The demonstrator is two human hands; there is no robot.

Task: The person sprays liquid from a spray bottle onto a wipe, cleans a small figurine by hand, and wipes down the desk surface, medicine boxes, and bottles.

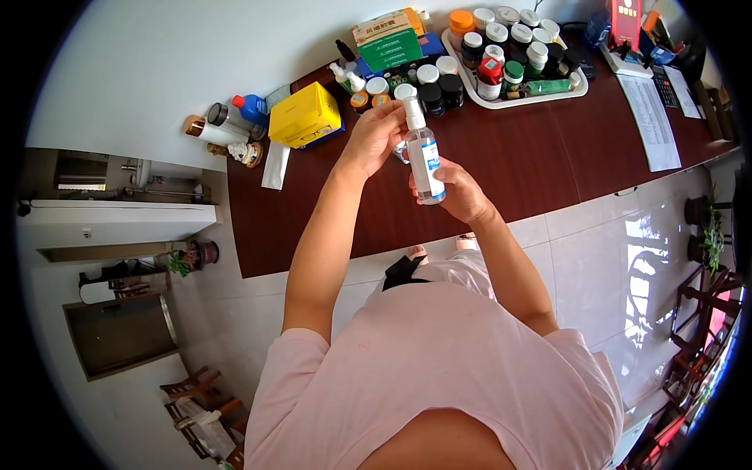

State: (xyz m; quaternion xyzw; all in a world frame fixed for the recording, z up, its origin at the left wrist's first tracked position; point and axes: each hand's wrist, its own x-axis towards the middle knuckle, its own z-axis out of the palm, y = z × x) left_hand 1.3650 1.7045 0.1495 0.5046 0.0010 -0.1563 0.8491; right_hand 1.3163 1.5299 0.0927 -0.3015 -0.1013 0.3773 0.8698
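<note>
A clear spray bottle with a white pump top and a white-and-blue label is held tilted slightly above the dark red desk. My right hand wraps round its lower part, thumb on the label. At the neck, the bent fingers of my left hand press against the white top; their tips are partly hidden. Just below these fingers shows a small shiny clear piece, and I cannot make out whether it is held or lies on the desk.
Behind my hands, a white tray bears several pill bottles and jars. More dark jars, stacked green boxes and a yellow box stand along the wall. Printed sheets lie at the right. A white strip lies left.
</note>
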